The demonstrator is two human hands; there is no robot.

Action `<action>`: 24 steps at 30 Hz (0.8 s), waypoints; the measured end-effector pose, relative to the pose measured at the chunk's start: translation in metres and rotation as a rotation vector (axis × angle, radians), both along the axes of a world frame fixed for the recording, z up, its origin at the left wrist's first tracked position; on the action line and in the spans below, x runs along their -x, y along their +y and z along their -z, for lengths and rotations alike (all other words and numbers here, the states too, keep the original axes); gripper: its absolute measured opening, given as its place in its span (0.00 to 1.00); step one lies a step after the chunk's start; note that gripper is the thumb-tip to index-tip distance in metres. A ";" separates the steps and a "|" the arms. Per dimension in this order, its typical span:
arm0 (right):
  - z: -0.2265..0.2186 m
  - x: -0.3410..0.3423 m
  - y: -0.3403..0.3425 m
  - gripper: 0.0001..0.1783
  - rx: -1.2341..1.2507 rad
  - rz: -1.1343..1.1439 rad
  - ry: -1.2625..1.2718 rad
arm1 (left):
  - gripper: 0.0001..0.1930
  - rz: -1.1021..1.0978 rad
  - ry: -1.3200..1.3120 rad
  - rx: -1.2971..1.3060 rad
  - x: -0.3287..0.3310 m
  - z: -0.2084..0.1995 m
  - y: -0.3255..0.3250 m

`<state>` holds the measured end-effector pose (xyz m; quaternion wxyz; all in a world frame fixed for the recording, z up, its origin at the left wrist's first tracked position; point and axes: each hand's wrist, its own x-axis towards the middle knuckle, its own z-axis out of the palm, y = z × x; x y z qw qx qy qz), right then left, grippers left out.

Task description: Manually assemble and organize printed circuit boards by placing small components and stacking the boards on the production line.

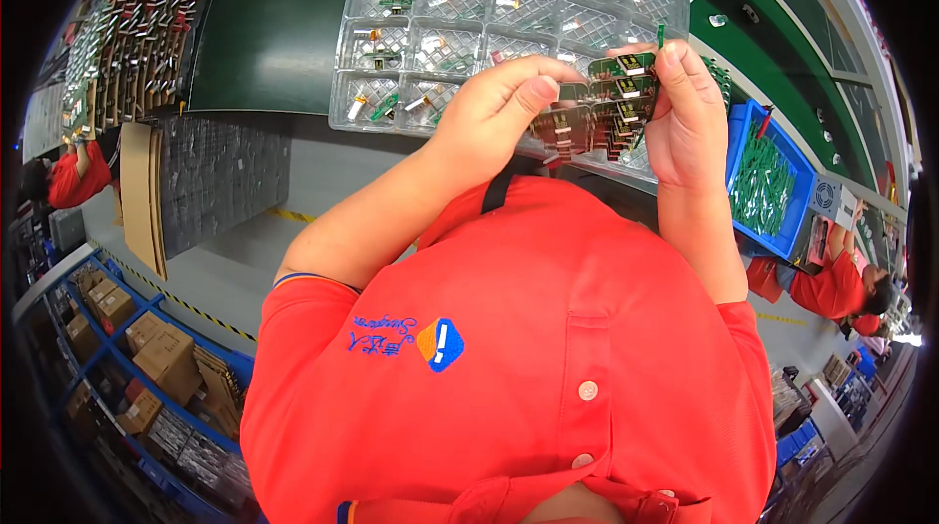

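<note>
My left hand (494, 113) is closed on the left side of a green circuit board panel (626, 98), its thumb on top. The part by that hand is smeared by motion, so I cannot tell if the panel is in one piece. My right hand (688, 113) pinches its right side, and a thin green strip (661, 35) sticks up by the thumb. Beneath and beyond both hands lies a clear plastic tray (344, 74) with many compartments. Several of them hold small green boards (384, 106) with orange or white parts.
Right of the tray stands a blue bin (736, 157) of green strips, beside a grey box with a fan (827, 199). Stacked boards (132, 49) fill the far left of the green table (264, 40). People in red shirts work at both sides. Shelves with cartons (164, 360) stand lower left.
</note>
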<state>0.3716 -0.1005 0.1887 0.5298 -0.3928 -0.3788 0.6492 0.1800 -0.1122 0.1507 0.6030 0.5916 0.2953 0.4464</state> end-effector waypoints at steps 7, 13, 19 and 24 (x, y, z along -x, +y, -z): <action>0.000 -0.013 -0.001 0.14 0.067 0.015 0.047 | 0.18 -0.202 0.184 -0.099 0.036 0.053 0.038; 0.005 -0.013 0.002 0.14 0.095 0.052 0.037 | 0.15 -0.308 0.788 -0.756 0.050 0.074 0.045; 0.006 -0.002 0.014 0.12 0.108 0.127 0.052 | 0.18 -0.035 0.081 -0.258 -0.002 0.014 0.020; -0.006 0.008 0.024 0.18 -0.016 0.005 -0.069 | 0.17 0.043 -0.177 0.305 0.002 0.005 0.038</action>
